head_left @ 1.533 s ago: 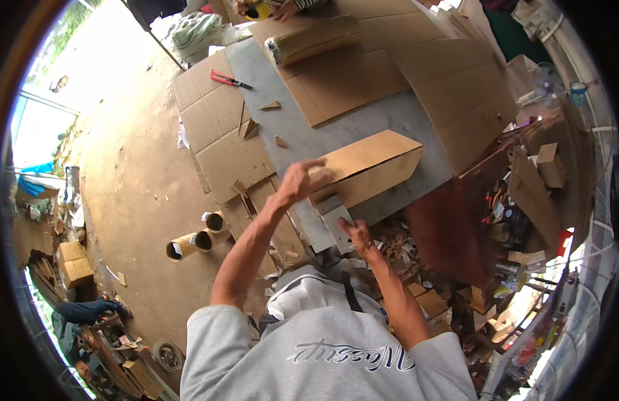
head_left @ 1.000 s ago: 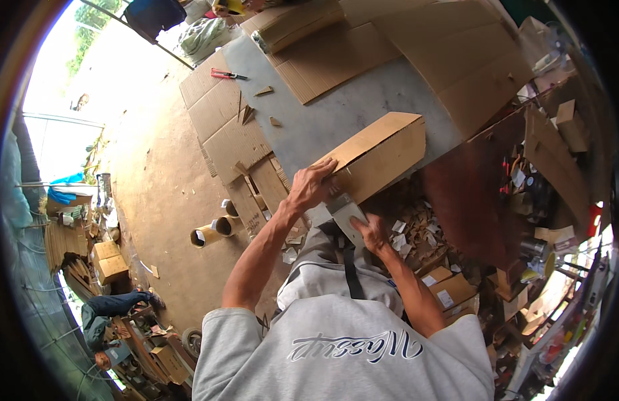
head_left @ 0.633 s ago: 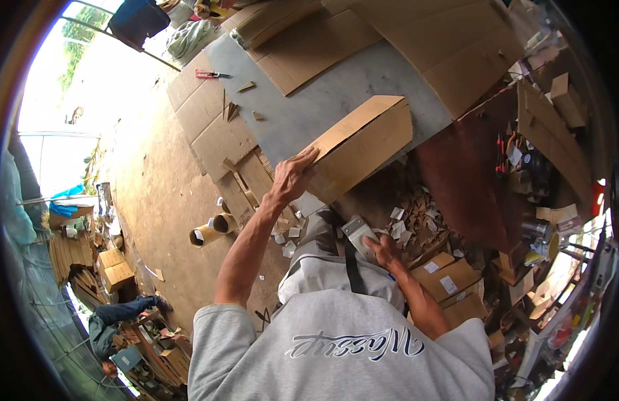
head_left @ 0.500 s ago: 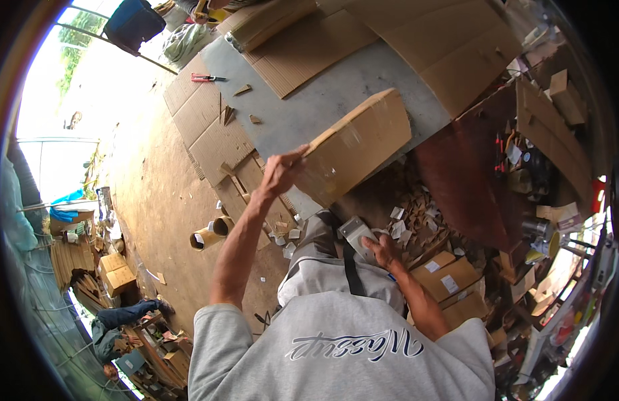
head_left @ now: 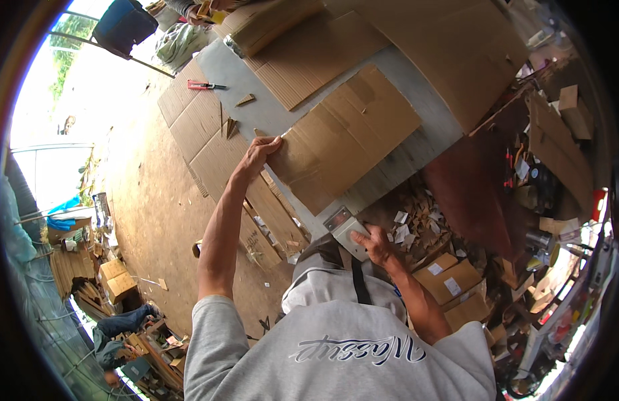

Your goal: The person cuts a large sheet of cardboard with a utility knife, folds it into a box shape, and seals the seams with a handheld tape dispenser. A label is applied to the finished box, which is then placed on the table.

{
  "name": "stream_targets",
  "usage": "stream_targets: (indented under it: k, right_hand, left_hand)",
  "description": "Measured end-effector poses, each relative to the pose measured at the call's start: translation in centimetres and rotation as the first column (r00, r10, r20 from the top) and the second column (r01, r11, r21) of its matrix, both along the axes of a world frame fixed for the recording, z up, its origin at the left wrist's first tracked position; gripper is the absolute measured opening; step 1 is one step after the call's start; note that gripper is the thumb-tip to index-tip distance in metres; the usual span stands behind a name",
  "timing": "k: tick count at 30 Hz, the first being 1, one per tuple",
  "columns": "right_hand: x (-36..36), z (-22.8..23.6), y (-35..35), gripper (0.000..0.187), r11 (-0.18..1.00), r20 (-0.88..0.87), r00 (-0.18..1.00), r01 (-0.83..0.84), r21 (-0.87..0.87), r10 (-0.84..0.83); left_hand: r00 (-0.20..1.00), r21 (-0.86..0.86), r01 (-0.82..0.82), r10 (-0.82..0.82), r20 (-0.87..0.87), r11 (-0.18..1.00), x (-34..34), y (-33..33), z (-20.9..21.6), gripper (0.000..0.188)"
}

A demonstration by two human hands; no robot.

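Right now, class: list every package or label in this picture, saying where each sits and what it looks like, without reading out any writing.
Flat cardboard box: on the grey table, brown, its corner held by the left hand.
Small cardboard boxes: on the floor by the right forearm, brown, each with a white rectangular label.
Cardboard box: far left on the floor, tan, closed.
Grey rectangular block: at the table edge, under the right hand.

Sunlit dirt floor (head_left: 156, 200), grey worktable (head_left: 416, 144), scattered cardboard scraps (head_left: 416, 207)
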State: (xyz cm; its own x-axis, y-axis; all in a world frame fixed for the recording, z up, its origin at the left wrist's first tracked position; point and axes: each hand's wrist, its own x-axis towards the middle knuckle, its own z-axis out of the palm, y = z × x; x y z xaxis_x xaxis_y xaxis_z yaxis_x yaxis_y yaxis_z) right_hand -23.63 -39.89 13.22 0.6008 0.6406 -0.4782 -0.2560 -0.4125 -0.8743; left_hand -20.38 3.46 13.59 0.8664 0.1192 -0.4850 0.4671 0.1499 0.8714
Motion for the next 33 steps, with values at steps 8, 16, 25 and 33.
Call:
stream_targets:
  k: [8,16,25,33]
  right_hand:
    - [3.8,0.8,10.3,0.048,0.988,0.025,0.997,0.075,0.137,-0.079]
    - [2.1,2.6,3.1,0.059,0.996,-0.093,0.996,-0.026,-0.083,0.018]
    - [1.8,0.9,1.1,0.054,1.0,-0.002,1.0,-0.014,0.024,0.014]
    - [-2.2,-0.8,-8.1,0.06,0.994,-0.056,0.997,0.046,-0.097,-0.051]
  left_hand:
    - [0.985,0.571,0.068,0.036,-0.169,0.818,4.7,5.9,-9.3,0.044]
    - [0.936,0.883,-0.164,-0.215,0.28,0.44,-1.1,-9.9,-7.3,0.036]
    - [0.844,0.742,0.41,-0.529,-0.088,0.53,3.3,-16.0,2.1,0.115]
    - [0.828,0.483,0.538,-0.541,-0.148,0.691,5.3,-12.6,2.8,0.121]
